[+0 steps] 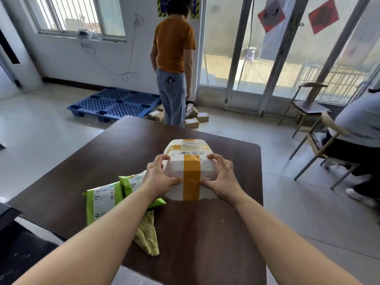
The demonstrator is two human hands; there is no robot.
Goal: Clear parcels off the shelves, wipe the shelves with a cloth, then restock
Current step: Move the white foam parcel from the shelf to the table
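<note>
Parcel (pixel 190 163) in white wrap, crossed by a band of yellow tape (pixel 191 177), sits squarely between a person's two hands at the middle of a dark table (pixel 205 233). Both the left hand (pixel 159 175) and the right hand (pixel 223 177) clamp its near corners, fingers curled over the top edge and thumbs pressed to the near face on either side of the tape; neither holds anything else. The parcel's lower near edge meets the tabletop, though it cannot be told whether its weight rests there or is carried by the hands. It lies straight ahead of the body with both arms reaching about equally, so neither hand is nearer. The tape runs front to back, away from the person, and the hands span the parcel's width across it. Two green mailers (pixel 102 199) lie just left of the parcel, partly under the left forearm, with a yellow-green cloth (pixel 149 237) beside them toward the table's near edge. Parcels appear to be collecting here while shelves are cleared, and any next move, up or down, looks to need both hands working evenly to keep the load level. No shelves are in view
</note>
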